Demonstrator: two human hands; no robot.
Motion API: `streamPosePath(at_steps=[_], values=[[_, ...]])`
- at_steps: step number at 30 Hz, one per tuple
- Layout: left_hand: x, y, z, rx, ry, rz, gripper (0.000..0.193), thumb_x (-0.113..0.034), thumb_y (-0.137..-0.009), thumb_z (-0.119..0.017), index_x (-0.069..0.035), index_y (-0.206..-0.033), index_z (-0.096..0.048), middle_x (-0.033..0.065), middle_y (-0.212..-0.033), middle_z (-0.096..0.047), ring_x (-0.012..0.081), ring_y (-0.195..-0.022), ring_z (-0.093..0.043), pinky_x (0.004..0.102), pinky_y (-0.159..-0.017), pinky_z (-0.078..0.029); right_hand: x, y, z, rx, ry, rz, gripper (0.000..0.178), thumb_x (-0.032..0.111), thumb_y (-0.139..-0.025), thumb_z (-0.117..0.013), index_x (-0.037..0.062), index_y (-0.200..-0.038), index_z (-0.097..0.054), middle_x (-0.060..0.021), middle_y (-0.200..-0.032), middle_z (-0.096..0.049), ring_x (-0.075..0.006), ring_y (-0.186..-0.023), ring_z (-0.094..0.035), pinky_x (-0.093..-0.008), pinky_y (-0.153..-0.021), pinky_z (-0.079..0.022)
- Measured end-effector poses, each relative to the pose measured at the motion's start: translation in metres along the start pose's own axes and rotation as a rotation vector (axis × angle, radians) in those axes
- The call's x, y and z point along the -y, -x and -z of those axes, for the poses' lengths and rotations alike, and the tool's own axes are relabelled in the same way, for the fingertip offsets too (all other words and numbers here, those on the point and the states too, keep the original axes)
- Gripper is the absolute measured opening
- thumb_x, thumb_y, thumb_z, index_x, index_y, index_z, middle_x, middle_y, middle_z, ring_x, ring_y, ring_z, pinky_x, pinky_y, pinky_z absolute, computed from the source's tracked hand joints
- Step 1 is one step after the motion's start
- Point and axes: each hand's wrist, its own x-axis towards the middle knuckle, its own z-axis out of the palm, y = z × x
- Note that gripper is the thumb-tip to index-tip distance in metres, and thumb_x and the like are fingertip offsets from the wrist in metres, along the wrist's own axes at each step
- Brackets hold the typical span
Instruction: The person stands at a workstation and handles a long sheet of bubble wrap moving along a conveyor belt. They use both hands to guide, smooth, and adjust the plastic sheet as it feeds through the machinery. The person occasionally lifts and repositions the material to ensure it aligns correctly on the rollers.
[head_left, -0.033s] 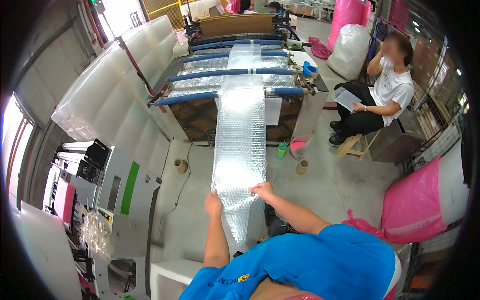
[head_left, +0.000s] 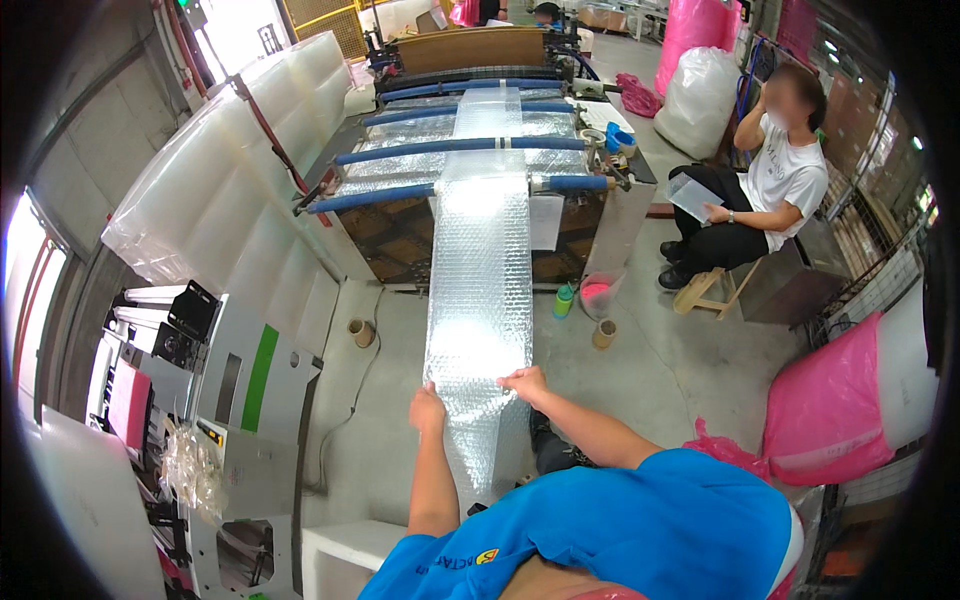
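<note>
A long strip of clear bubble wrap runs from the rollers of a machine down toward me. My left hand pinches its left edge, and my right hand grips the right edge at about the same height. Between the two hands the sheet is pulled taut toward the machine. Below them its loose end hangs in folds in front of my body. The far part of the strip passes over blue rollers.
A person sits on a wooden stool at the right, holding a clear sheet. A green bottle, a clear bin and cardboard tubes stand on the floor. Large wrapped rolls line the left; a pink-wrapped roll lies right.
</note>
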Motion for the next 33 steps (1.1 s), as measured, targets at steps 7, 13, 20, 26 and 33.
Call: streamPosePath(at_steps=[7,13,20,26,33], values=[[0.009,-0.012,-0.047,0.120,-0.115,0.068,0.046,-0.042,-0.085,-0.025,-0.005,-0.089,-0.052,0.0175,-0.087,-0.057,0.0344,-0.084,-0.053,0.0443,-0.071,-0.041,-0.046,-0.022,0.001,0.026,0.106,-0.114,0.025,0.025,-0.057,-0.073,0.0034,-0.064,-0.063,-0.0025,-0.058,-0.058,-0.0081,-0.050,-0.048,-0.0238,-0.049,-0.039],[-0.040,-0.077,-0.070,0.196,-0.152,0.120,0.048,-0.044,-0.085,-0.022,-0.006,-0.093,-0.050,0.0173,-0.091,-0.056,0.0336,-0.085,-0.053,0.0441,-0.072,-0.041,-0.013,-0.091,0.014,-0.013,0.171,-0.119,0.023,0.026,-0.060,-0.071,0.0051,-0.066,-0.064,-0.0041,-0.059,-0.059,-0.0093,-0.052,-0.051,-0.0250,-0.052,-0.042],[-0.096,-0.142,-0.089,0.217,-0.109,0.150,0.049,-0.044,-0.085,-0.021,-0.006,-0.097,-0.049,0.0187,-0.093,-0.055,0.0350,-0.088,-0.052,0.0440,-0.073,-0.040,0.027,-0.168,0.031,-0.084,0.169,-0.043,0.020,0.023,-0.062,-0.069,0.0047,-0.068,-0.065,-0.0042,-0.061,-0.060,-0.0097,-0.053,-0.053,-0.0247,-0.052,-0.041],[-0.153,-0.182,-0.064,0.162,-0.034,0.108,0.045,-0.043,-0.085,-0.024,-0.007,-0.095,-0.049,0.0189,-0.087,-0.057,0.0338,-0.084,-0.054,0.0424,-0.071,-0.042,0.064,-0.210,0.043,-0.186,0.135,0.211,0.022,0.022,-0.062,-0.069,0.0022,-0.069,-0.063,-0.0037,-0.059,-0.059,-0.0089,-0.053,-0.051,-0.0238,-0.052,-0.040],[-0.165,-0.180,-0.033,-0.033,0.066,-0.004,0.045,-0.049,-0.080,-0.036,-0.006,-0.088,-0.045,0.0185,-0.078,-0.057,0.0354,-0.075,-0.054,0.0445,-0.064,-0.041,0.113,-0.204,0.046,-0.138,0.090,0.240,0.024,0.023,-0.062,-0.069,0.0009,-0.069,-0.063,-0.0053,-0.061,-0.058,-0.0105,-0.059,-0.051,-0.0254,-0.059,-0.040]])
